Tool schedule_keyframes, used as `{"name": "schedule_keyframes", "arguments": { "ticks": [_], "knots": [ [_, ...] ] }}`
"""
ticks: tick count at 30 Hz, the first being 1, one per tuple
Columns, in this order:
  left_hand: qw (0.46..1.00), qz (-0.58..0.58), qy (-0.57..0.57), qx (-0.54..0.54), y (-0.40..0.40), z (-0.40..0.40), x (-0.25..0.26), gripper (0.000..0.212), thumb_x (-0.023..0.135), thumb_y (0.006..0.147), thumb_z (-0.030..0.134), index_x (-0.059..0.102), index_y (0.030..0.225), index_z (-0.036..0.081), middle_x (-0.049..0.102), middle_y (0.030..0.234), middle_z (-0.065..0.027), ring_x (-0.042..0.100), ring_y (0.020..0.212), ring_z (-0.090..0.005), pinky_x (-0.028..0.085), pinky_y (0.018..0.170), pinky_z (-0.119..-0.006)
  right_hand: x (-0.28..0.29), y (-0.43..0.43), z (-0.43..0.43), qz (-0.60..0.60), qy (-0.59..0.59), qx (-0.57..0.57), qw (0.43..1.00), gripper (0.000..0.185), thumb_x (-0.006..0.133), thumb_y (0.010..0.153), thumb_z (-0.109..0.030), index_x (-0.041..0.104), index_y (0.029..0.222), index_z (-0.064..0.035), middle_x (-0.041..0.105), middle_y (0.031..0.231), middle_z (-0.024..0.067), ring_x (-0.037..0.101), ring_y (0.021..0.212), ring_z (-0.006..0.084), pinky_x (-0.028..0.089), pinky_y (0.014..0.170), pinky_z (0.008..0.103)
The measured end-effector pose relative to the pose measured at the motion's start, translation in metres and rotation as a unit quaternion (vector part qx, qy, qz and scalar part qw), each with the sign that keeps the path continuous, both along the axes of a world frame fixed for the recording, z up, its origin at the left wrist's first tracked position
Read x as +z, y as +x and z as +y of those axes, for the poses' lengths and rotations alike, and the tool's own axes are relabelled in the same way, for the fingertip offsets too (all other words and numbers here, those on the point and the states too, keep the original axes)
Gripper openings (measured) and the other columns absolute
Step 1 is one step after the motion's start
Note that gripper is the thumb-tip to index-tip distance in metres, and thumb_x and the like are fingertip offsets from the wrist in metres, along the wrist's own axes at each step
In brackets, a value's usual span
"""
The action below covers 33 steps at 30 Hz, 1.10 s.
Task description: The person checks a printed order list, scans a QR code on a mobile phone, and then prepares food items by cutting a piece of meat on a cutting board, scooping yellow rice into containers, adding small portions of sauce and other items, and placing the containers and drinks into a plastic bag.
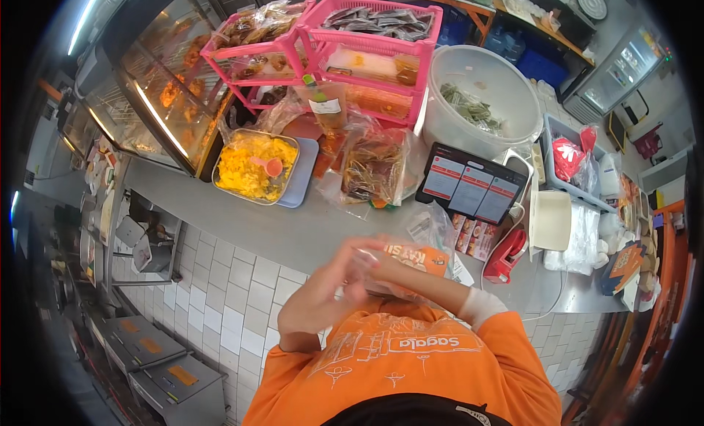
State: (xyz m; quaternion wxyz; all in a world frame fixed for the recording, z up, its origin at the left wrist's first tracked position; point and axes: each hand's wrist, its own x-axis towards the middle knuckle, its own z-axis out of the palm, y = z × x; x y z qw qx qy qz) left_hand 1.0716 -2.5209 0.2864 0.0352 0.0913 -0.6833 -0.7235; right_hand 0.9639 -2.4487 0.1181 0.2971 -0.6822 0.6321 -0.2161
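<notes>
Before my chest my two hands meet at a clear plastic bag (404,294) around an orange printed package (417,256). The curved, blurred fingers of my left hand (324,294) reach over my right hand (369,264); whether they grip the plastic is unclear. My right hand, partly hidden, is closed on gathered plastic. Just beyond the package lies another clear bag (432,225) on the metal counter (264,220). A tablet (472,183) leans behind it, above printed cards (472,237). The red tape dispenser (504,257) stands right of my right forearm.
At the left, a tray of yellow food (247,167) holds a pink scoop (269,165), beside a heated display case (165,85). Pink stacked baskets (379,41), bagged food (374,170) and a large white tub (481,101) line the back. A grey-blue crate (575,181) and open carton (551,221) stand right.
</notes>
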Motion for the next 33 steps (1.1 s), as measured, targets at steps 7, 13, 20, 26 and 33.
{"name": "schedule_keyframes", "arguments": {
  "ticks": [7, 13, 20, 26, 33],
  "knots": [
    [0.957, -0.071, -0.244, -0.137, 0.008, -0.046, 0.024, 0.063, 0.072, 0.074, 0.036, 0.042, 0.123, 0.010, 0.053, 0.104, -0.0108, 0.056, 0.083, -0.0228, 0.046, 0.071, -0.031, 0.045, -0.047, -0.012, -0.027, 0.148, 0.181, 0.972, 0.046, 0.058, 0.080, -0.040, 0.056, 0.119, -0.0164, 0.057, 0.113, 0.0095, 0.053, 0.105, 0.0249, 0.042, 0.088, 0.0371],
    [0.957, 0.116, -0.264, -0.035, 0.009, -0.065, -0.027, 0.084, 0.080, 0.062, 0.040, 0.036, 0.125, 0.006, 0.048, 0.119, -0.0129, 0.051, 0.100, -0.0273, 0.043, 0.084, -0.036, 0.165, -0.098, 0.113, 0.016, 0.315, -0.076, 0.946, 0.048, 0.063, 0.080, -0.039, 0.057, 0.116, -0.0089, 0.066, 0.086, 0.0089, 0.065, 0.082, 0.0229, 0.050, 0.063, 0.0320],
    [0.905, 0.121, -0.403, -0.061, -0.015, -0.050, -0.190, 0.078, 0.076, 0.063, 0.037, 0.041, 0.125, 0.007, 0.043, 0.129, -0.0117, 0.032, 0.125, -0.0344, 0.016, 0.106, -0.049, 0.060, -0.066, 0.159, 0.053, 0.230, -0.312, 0.920, 0.085, 0.074, 0.069, -0.023, 0.027, 0.138, -0.0068, 0.026, 0.143, 0.0138, 0.023, 0.133, 0.0282, 0.018, 0.109, 0.0364],
    [0.892, 0.219, -0.395, -0.019, -0.037, 0.002, -0.188, 0.055, 0.064, 0.074, 0.040, 0.049, 0.121, 0.014, 0.039, 0.136, -0.0089, 0.022, 0.132, -0.0365, 0.007, 0.105, -0.058, -0.074, 0.003, 0.095, -0.068, -0.061, -0.390, 0.916, 0.060, 0.062, 0.080, -0.017, 0.034, 0.133, -0.0085, 0.042, 0.129, 0.0173, 0.039, 0.121, 0.0281, 0.032, 0.102, 0.0383],
    [0.704, -0.057, -0.707, 0.027, -0.036, 0.040, -0.212, 0.067, 0.052, 0.080, 0.046, 0.034, 0.138, 0.018, 0.017, 0.149, -0.0065, 0.013, 0.135, -0.0398, 0.007, 0.098, -0.067, -0.005, 0.026, 0.056, -0.303, -0.054, -0.502, 0.808, 0.040, 0.059, 0.078, -0.009, 0.050, 0.117, -0.0048, 0.053, 0.110, 0.0147, 0.051, 0.102, 0.0285, 0.040, 0.092, 0.0381]
  ]
}}
